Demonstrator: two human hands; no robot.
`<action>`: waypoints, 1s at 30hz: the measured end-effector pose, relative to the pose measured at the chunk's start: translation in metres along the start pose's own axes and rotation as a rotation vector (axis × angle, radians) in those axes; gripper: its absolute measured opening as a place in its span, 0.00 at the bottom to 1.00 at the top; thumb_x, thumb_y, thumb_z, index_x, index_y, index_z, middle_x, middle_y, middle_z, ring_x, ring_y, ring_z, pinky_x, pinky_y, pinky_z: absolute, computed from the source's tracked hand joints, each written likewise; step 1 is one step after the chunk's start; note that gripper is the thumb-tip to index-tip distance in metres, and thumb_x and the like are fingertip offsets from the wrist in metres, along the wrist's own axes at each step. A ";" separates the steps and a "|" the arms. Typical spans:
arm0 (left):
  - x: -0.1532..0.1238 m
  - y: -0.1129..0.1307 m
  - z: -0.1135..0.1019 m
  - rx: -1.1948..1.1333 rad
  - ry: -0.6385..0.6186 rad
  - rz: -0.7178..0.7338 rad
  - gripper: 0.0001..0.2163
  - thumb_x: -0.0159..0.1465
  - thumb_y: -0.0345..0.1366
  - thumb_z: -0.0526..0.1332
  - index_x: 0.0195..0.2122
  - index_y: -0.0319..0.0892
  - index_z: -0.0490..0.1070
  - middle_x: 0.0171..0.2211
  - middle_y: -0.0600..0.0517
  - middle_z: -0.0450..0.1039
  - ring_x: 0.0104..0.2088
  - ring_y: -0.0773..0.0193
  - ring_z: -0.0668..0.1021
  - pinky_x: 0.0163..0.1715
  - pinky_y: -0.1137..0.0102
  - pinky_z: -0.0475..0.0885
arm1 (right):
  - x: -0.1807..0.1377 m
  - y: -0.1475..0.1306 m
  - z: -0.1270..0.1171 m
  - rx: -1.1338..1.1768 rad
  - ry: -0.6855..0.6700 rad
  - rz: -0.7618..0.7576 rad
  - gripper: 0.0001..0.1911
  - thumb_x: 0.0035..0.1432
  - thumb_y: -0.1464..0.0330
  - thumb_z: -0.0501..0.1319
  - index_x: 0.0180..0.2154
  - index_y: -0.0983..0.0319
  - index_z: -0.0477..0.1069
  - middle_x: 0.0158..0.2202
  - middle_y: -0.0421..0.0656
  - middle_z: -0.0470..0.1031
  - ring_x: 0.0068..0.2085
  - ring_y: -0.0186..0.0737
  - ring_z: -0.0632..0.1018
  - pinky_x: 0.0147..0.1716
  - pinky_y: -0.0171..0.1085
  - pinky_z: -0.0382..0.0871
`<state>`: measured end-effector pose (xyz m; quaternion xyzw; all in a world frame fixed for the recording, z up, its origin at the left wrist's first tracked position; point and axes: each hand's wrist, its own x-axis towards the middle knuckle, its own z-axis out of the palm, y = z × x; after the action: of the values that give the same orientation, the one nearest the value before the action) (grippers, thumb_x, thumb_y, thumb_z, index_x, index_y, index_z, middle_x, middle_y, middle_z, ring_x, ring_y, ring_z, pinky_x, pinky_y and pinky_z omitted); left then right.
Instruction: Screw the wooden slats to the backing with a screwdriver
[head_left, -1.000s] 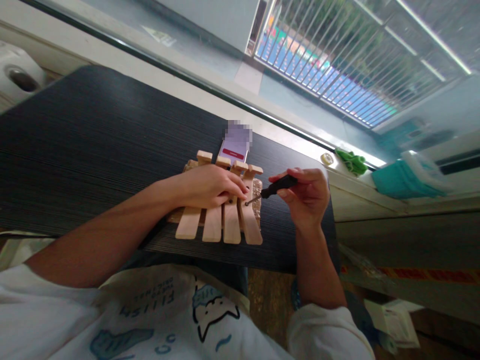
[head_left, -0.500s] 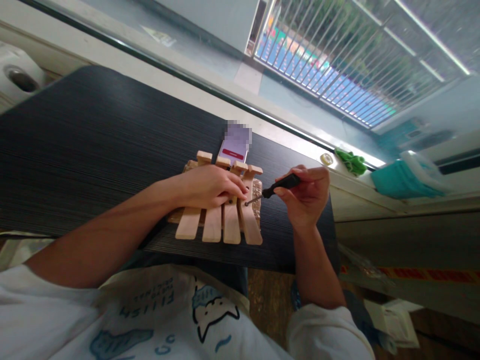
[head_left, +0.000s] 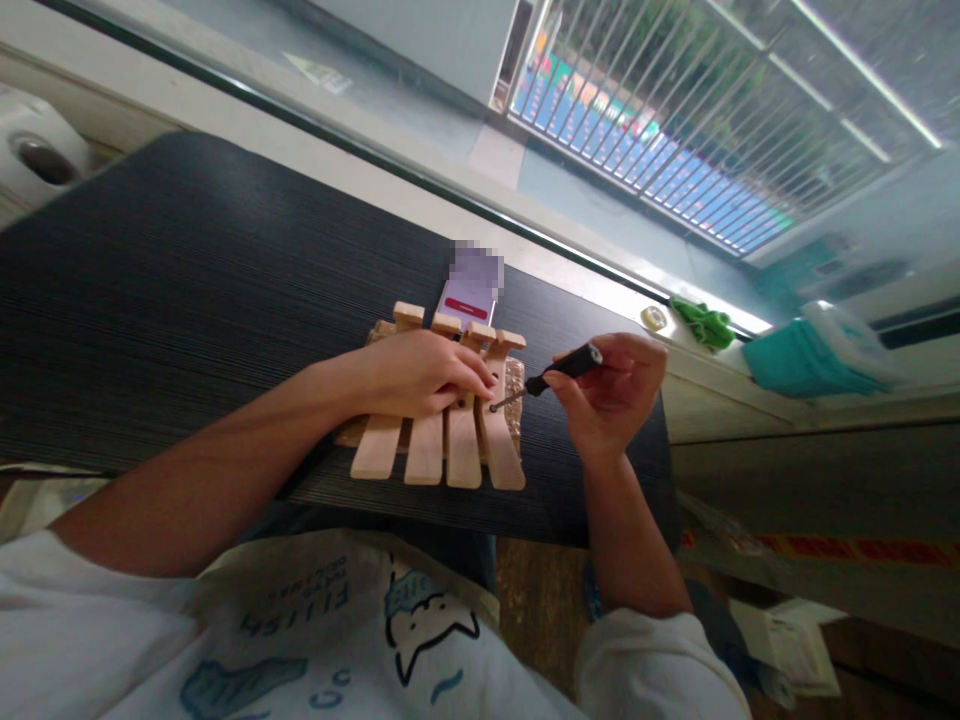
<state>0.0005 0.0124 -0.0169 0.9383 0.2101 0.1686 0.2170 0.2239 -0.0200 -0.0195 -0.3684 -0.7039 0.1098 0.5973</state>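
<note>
Several pale wooden slats (head_left: 465,455) lie side by side across a brown bubble-wrapped base (head_left: 513,415), each with a short crosspiece at its far end. My left hand (head_left: 420,372) lies over the slats with fingers stretched out, fingertips close to a dark hole in the right-hand slat. My right hand (head_left: 619,390) pinches the black handle of a screwdriver (head_left: 574,362) between thumb and fingers. The screwdriver slants down to the left, its tip at a screw (head_left: 493,408) in the right-hand slat. What lies under my left palm is hidden.
A phone (head_left: 469,300) with a lit screen lies just behind the slats on the dark table (head_left: 225,260). On the sill at right are a tape roll (head_left: 653,318), a green cloth-like item (head_left: 703,322) and a teal container (head_left: 795,358). A window borders the table's far side.
My right hand has shifted slightly right and its fingers have loosened around the handle, showing more of its end. The screwdriver tip stays at the screw. My left hand keeps its place.
</note>
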 end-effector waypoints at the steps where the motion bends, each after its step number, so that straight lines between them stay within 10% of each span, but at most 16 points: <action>1: 0.000 0.000 0.000 -0.001 -0.004 -0.001 0.20 0.59 0.20 0.59 0.48 0.44 0.80 0.51 0.53 0.79 0.49 0.65 0.81 0.55 0.73 0.72 | 0.000 0.001 0.000 0.003 -0.004 -0.009 0.20 0.53 0.55 0.69 0.45 0.47 0.65 0.32 0.35 0.68 0.23 0.33 0.69 0.17 0.36 0.63; 16: 0.000 -0.001 0.001 -0.010 0.000 -0.002 0.20 0.60 0.20 0.58 0.48 0.44 0.80 0.51 0.53 0.80 0.50 0.65 0.81 0.54 0.73 0.72 | 0.006 -0.003 -0.013 0.325 -0.308 0.066 0.10 0.64 0.64 0.60 0.47 0.48 0.68 0.52 0.39 0.80 0.43 0.37 0.83 0.34 0.38 0.81; 30: 0.001 0.000 0.000 -0.006 -0.014 -0.008 0.20 0.60 0.21 0.58 0.48 0.45 0.80 0.51 0.54 0.80 0.49 0.66 0.81 0.54 0.73 0.71 | 0.010 -0.003 -0.014 0.363 -0.354 0.044 0.15 0.61 0.65 0.64 0.49 0.47 0.66 0.39 0.35 0.82 0.35 0.34 0.83 0.26 0.33 0.79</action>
<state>0.0014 0.0130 -0.0166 0.9379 0.2118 0.1616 0.2220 0.2352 -0.0190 -0.0064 -0.2455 -0.7580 0.3103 0.5185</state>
